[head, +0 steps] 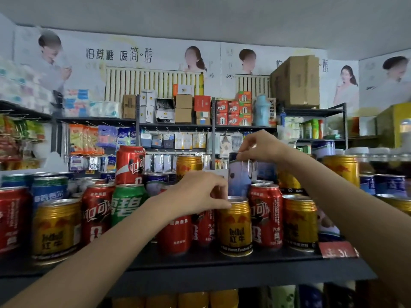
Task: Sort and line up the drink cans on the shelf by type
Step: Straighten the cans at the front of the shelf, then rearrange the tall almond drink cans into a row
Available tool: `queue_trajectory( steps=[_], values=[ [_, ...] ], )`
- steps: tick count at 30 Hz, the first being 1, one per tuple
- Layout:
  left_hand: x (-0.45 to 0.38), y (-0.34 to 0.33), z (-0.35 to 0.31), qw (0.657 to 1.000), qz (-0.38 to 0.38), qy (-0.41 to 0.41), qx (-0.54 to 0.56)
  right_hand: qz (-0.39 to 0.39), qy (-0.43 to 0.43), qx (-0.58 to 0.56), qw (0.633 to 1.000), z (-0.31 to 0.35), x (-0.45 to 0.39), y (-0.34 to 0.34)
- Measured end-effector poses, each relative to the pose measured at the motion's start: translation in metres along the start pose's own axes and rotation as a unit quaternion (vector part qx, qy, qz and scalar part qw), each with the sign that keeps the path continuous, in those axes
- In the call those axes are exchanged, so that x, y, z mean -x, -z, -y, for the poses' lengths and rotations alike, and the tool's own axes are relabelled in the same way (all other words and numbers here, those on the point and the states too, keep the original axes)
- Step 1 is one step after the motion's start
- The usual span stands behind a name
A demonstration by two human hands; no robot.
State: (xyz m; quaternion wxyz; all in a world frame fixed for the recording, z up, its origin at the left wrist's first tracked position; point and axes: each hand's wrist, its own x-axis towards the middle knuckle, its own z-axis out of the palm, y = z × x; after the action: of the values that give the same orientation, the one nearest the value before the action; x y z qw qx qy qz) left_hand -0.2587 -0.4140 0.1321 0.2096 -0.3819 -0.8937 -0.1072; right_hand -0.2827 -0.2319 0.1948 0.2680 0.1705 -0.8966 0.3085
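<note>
Mixed drink cans crowd the dark shelf [200, 261]. My left hand [200, 193] curls over the top of a red cola can [204, 227] in the front row, just left of a gold Red Bull can [236, 227]. My right hand [260, 146] pinches the rim of a tall pale blue can [240, 176], held above the row behind. Another red cola can [265, 215] and a gold can [300, 223] stand to the right. A green Sprite can [126, 203] and more red cans [95, 212] stand to the left.
A red cola can [130, 165] and a gold can [189, 163] are stacked on the back row. Blue cans [389, 184] fill the right rear. A red price tag [338, 250] hangs at the shelf edge. Shelves of boxes [183, 108] and hanging packets [106, 136] stand behind.
</note>
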Motion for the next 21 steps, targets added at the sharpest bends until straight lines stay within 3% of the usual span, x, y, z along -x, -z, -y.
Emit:
queue_trajectory(
  steps=[5, 10, 12, 15, 17, 19, 20, 21],
  values=[
    [0.0, 0.006, -0.003, 1.0, 0.011, -0.01, 0.023, -0.058, 0.005, -0.038, 0.998, -0.005, 0.002, -0.003],
    [-0.004, 0.01, -0.001, 0.995, 0.07, 0.026, 0.064, -0.156, 0.048, -0.025, 0.986, 0.008, 0.001, 0.0],
    [-0.01, 0.016, 0.001, 0.987, 0.004, 0.083, 0.137, -0.205, 0.069, -0.048, 0.975, 0.022, 0.003, 0.013],
    [-0.025, 0.028, 0.002, 0.946, -0.134, 0.175, 0.239, -0.246, 0.069, -0.188, 0.948, 0.036, 0.006, 0.035],
    [-0.032, 0.03, -0.002, 0.884, -0.114, 0.195, 0.409, -0.25, 0.058, -0.292, 0.921, 0.037, 0.008, 0.047],
    [-0.033, 0.033, -0.011, 0.755, -0.084, 0.172, 0.627, -0.244, 0.043, -0.381, 0.891, 0.032, 0.013, 0.055],
    [-0.033, 0.035, -0.015, 0.686, -0.096, 0.15, 0.706, -0.234, 0.036, -0.417, 0.878, 0.028, 0.017, 0.058],
    [-0.034, 0.037, -0.016, 0.637, -0.12, 0.142, 0.748, -0.218, 0.032, -0.442, 0.869, 0.022, 0.021, 0.06]
  ],
)
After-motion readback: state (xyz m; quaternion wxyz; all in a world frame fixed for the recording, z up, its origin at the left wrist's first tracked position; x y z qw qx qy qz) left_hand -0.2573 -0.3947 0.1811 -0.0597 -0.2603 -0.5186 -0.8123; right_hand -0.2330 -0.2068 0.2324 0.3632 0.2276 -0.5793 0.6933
